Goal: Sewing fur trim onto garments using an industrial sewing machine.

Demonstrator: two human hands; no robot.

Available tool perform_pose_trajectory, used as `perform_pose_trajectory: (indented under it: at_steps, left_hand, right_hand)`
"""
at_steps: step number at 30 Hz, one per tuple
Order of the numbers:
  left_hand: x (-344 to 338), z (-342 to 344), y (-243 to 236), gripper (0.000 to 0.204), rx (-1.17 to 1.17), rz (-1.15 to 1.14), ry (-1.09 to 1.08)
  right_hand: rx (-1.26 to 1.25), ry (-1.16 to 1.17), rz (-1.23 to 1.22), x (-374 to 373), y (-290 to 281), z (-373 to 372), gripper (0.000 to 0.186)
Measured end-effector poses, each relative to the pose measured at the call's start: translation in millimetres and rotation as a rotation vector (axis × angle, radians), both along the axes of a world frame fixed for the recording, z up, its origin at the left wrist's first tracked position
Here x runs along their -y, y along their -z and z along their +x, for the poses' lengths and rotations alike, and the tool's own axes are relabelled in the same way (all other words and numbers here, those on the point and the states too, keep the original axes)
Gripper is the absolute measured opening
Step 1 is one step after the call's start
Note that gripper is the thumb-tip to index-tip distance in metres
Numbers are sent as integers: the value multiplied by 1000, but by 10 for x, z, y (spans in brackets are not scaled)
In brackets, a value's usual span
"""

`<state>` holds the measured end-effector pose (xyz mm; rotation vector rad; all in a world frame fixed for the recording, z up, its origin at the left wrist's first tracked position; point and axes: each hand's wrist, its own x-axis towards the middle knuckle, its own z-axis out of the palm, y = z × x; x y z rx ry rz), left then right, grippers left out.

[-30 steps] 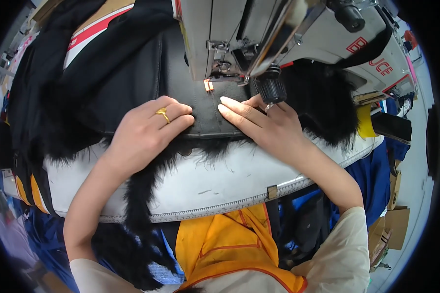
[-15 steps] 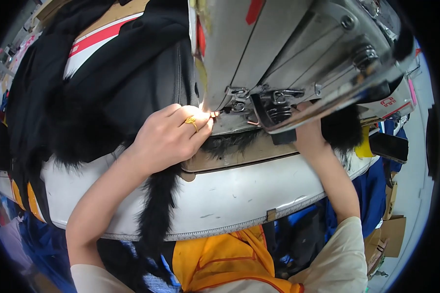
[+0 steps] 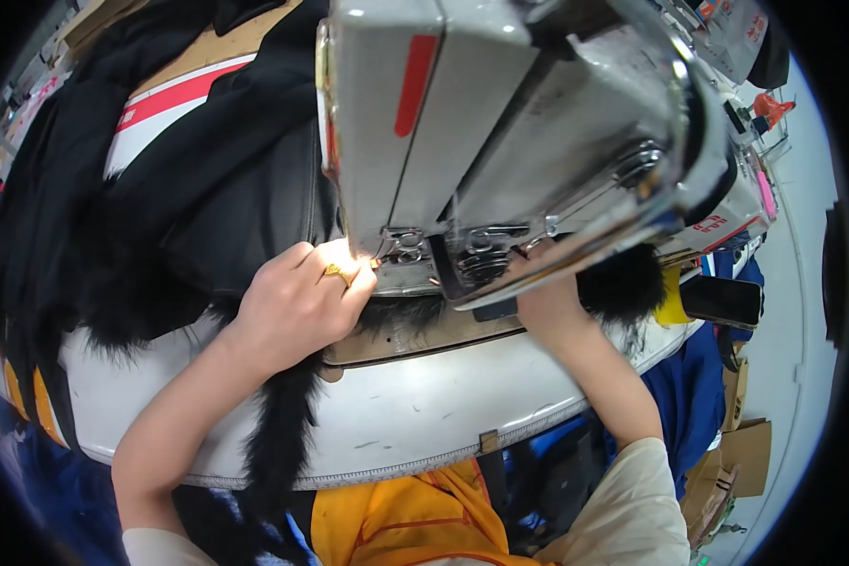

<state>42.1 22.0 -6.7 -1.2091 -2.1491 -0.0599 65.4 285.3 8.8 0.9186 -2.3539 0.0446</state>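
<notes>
Black, smooth fabric with fur trim makes up the garment (image 3: 245, 236), which lies on the white tabletop (image 3: 424, 406), its near edge beneath the sewing machine (image 3: 377, 170). A second ago both hands rested in front of the machine; now the left hand (image 3: 302, 307) is beside its lit corner, fingers together, pinching or merely pressing, I cannot tell. The right hand (image 3: 549, 297) has gone partly behind the machine, fingers mostly hidden, grip unclear. A brown plate (image 3: 424, 341) now shows.

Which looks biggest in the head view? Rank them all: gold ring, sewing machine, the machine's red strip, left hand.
Largest to smallest:
1. Sewing machine
2. Left hand
3. Red strip
4. Gold ring
</notes>
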Motion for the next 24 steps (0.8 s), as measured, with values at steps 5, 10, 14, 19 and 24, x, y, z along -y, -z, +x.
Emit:
perform_pose_trajectory:
  at_steps: [5,10,14,19,24]
  left_hand:
    - [61,34,17,14,-5,-6,29]
    - [167,259,-251,25,230,-28,-79]
    - [325,119,-178,28,419,11,-25]
    - [303,546,-274,29,299,-68,28]
    - [310,546,-243,29,291,-67,18]
  right_hand:
    - [-1,-26,1,0,-23,-1,30]
    - [3,-2,-1,-81,90,-20,34]
    - [86,12,-36,-67,80,8,19]
    - [184,106,80,-207,-15,569,49]
    - [633,-92,-143,-250,-346,601,54]
